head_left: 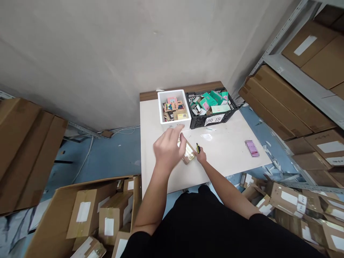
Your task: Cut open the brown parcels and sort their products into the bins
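Note:
A small brown cardboard box (191, 160) with a label and shiny tape lies on the white table (156, 172). My left hand (168, 147) is raised in front of its left part and hides some of it. The fingers there are bent, with thumb and forefinger apart, and nothing shows between them. At the right side of the box, my right hand (201, 156) is closed around a yellow and black box cutter (198, 148), which points up and away. I cannot tell whether the right hand touches the box.
Behind the hands stand a white foam bin (176, 125) of small packets and a black crate (197, 123) of green boxes. A blurred purple item (252, 148) lies at the table's right. Large carton (51, 215) with parcels, lower left; parcels (287, 197) lower right; shelves (301, 75) right.

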